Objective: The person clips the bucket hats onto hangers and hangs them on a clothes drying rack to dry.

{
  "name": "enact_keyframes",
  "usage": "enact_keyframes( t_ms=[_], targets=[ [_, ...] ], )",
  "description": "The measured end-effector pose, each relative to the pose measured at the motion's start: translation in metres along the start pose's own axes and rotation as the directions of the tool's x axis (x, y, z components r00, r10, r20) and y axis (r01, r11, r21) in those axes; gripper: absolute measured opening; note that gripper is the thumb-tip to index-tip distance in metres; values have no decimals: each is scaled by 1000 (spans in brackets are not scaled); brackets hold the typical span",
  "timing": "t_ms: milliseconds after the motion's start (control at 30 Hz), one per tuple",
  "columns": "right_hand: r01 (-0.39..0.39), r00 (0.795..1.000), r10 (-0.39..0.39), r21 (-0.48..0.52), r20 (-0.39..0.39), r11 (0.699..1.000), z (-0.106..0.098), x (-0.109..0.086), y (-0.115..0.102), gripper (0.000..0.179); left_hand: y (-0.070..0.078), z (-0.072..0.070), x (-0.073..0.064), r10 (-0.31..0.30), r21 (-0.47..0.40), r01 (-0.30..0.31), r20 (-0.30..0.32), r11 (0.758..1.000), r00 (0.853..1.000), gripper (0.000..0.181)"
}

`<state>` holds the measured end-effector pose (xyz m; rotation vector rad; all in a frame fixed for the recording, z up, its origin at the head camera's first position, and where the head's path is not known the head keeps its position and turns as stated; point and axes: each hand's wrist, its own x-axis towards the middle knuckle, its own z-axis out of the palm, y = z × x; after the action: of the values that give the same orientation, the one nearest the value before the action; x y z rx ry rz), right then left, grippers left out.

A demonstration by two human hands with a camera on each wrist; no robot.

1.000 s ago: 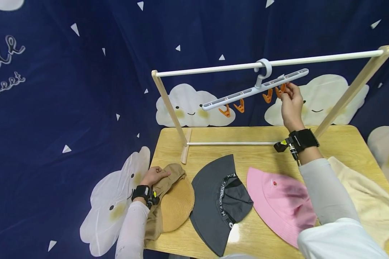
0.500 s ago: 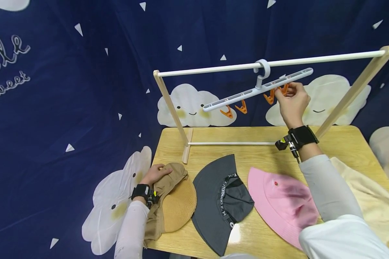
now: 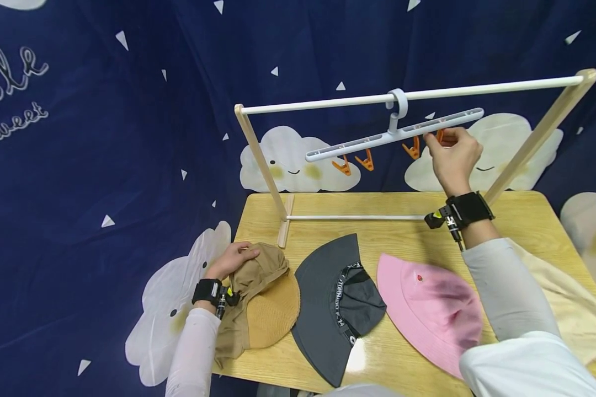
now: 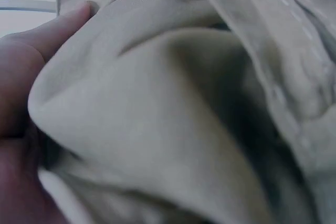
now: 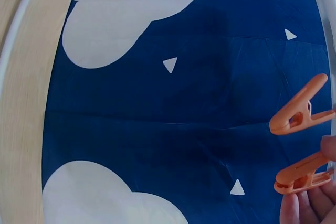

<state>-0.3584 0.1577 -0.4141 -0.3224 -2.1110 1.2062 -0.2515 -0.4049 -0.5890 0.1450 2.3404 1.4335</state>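
My left hand (image 3: 233, 260) grips the crown of a tan sun hat (image 3: 273, 314) at the table's left end. Folds of its fabric (image 4: 147, 108) fill the left wrist view, and part of that hand is hidden. Up at the rack, my right hand (image 3: 456, 157) pinches the rightmost orange clip (image 5: 302, 174) between thumb and fingers. This clip hangs from a white hanger (image 3: 350, 148) hooked over the rack's top rail (image 3: 323, 103). Another orange clip (image 5: 299, 106) is just beside it, and two more hang toward the hanger's left end.
A dark grey bucket hat (image 3: 318, 309), a pink bucket hat (image 3: 437, 309) and a cream hat (image 3: 571, 300) lie along the wooden table (image 3: 338, 204). My right forearm crosses above the cream one. The rack's wooden posts (image 3: 263, 165) stand at either side.
The right hand has shifted slightly right, its thumb now at the rightmost clip, and the hanger has tilted a little. The left hand has pulled the tan hat's crown slightly up and back.
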Motion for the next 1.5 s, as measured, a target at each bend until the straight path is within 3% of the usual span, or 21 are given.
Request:
enact_keyframes(
  t_ms=[267,433,633,967,1200,1500],
  targets=[
    [-73,997,70,86,37,994,-5,1,7,26,10,0,-7,28,-94,-28,-4,995,1000,30],
    [-110,993,99,179,69,978,-7,1,11,11,30,0,-8,51,-144,-51,-5,988,999,31],
    [-149,988,133,241,82,959,-6,0,16,12,55,5,-17,87,-175,-90,-26,980,996,32],
    [-168,984,150,250,92,954,-15,-10,13,10,101,15,-28,201,-104,-206,-60,973,978,25],
    [-201,979,185,298,82,933,-16,-16,13,11,128,25,-22,235,-186,-258,-136,948,962,24],
    [-217,976,201,429,84,877,-10,-27,15,5,153,46,-7,259,-358,-295,-146,886,955,16]
  ],
)
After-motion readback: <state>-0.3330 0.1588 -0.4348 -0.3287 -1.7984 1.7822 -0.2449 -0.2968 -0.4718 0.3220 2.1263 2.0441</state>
